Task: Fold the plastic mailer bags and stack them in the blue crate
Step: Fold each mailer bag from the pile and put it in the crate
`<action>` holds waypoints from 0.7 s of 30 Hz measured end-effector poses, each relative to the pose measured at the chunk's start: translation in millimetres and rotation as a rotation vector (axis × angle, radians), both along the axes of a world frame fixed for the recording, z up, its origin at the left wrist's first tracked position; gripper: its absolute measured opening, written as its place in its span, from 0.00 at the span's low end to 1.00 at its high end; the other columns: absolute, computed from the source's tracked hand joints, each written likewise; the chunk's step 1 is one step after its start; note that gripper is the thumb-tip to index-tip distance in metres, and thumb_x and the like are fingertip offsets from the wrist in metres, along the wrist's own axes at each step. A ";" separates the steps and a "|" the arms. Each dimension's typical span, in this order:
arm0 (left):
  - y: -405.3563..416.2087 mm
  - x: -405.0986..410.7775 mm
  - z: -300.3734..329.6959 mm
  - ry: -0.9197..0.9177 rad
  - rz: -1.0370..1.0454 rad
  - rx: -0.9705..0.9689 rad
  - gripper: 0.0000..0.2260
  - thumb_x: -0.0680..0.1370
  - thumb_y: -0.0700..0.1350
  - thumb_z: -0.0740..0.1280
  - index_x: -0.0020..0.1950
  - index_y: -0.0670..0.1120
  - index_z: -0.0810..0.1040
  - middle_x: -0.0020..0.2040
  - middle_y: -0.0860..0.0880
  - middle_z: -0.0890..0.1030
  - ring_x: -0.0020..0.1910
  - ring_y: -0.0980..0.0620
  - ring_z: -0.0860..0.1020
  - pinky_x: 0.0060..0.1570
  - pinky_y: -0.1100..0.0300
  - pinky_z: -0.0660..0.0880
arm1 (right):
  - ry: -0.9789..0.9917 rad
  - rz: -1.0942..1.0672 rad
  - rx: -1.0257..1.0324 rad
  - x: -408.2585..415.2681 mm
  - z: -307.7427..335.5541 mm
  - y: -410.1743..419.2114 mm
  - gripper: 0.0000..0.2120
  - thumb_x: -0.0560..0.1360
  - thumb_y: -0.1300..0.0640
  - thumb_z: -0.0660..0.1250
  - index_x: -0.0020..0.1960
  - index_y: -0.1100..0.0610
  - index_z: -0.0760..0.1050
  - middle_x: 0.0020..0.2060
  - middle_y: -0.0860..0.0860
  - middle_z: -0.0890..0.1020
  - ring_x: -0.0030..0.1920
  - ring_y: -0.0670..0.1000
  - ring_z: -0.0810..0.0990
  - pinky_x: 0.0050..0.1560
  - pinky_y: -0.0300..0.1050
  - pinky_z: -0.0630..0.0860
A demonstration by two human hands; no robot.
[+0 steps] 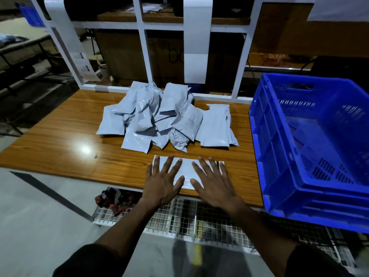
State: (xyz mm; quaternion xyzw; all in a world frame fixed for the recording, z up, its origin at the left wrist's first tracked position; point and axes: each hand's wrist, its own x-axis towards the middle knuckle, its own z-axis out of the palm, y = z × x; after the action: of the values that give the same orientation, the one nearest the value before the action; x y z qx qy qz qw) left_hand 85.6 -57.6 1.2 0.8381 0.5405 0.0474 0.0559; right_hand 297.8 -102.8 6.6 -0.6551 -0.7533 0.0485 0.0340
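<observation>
- We see a wooden table [60,140] whose near edge runs just under our wrists; its left half is bare wood, with open room from the pile out to the left edge.
- A white frame [142,47] stands along the far edge of the table, closing that side off, with cardboard boxes [127,54] behind it.
- The blue crate [311,148] sits at the right end of the table, tilted toward us and overhanging the near edge; its left wall stands close to the rightmost bags, leaving only a narrow strip of wood between.
- A loose pile of mailer bags [165,116] lies in the far middle of the table, reaching almost to the frame.
- One flat mailer bag [187,170] lies at the near edge, just in front of the pile and apart from it, well left of the crate.
- Our left hand [163,180] lies palm down on the left end of that bag, fingers straight and spread wide, gripping nothing.
- Our right hand [214,182] lies the same way on the right end, fingers splayed flat on the plastic, thumbs of both hands pointing toward each other with a gap between.
</observation>
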 end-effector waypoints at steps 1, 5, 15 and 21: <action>0.4 -4.2 0.6 0.003 0.004 -0.011 0.37 0.75 0.73 0.30 0.83 0.62 0.46 0.83 0.55 0.44 0.82 0.39 0.41 0.78 0.39 0.42 | -0.002 0.006 -0.021 4.6 0.0 -2.2 0.34 0.80 0.31 0.38 0.82 0.44 0.45 0.81 0.46 0.43 0.81 0.54 0.40 0.78 0.62 0.39; -0.7 -5.1 3.9 0.026 0.013 -0.022 0.37 0.75 0.73 0.31 0.83 0.62 0.44 0.83 0.55 0.42 0.82 0.39 0.39 0.78 0.40 0.40 | 0.026 0.096 -0.036 14.9 5.3 -14.3 0.35 0.81 0.31 0.45 0.82 0.47 0.45 0.81 0.47 0.39 0.79 0.54 0.33 0.76 0.66 0.36; -0.7 -14.8 11.4 -0.001 -0.123 -0.038 0.40 0.78 0.74 0.48 0.83 0.52 0.52 0.84 0.48 0.48 0.82 0.43 0.46 0.75 0.31 0.47 | 0.228 0.167 0.335 -11.2 1.0 -13.9 0.05 0.79 0.58 0.67 0.55 0.55 0.77 0.66 0.53 0.78 0.72 0.56 0.71 0.67 0.65 0.70; 10.1 -22.5 21.7 -0.025 -0.096 0.140 0.31 0.67 0.44 0.82 0.68 0.53 0.76 0.68 0.46 0.79 0.69 0.39 0.75 0.60 0.22 0.65 | 0.112 0.397 0.414 -25.9 35.3 -32.4 0.18 0.78 0.56 0.67 0.67 0.54 0.74 0.74 0.50 0.71 0.78 0.58 0.62 0.74 0.70 0.57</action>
State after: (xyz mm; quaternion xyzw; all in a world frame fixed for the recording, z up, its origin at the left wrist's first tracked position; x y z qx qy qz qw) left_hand 63.0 -47.5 22.9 0.8643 0.4943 0.0930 0.0060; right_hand 271.9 -135.2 41.8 -0.4704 -0.8574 -0.0646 0.1986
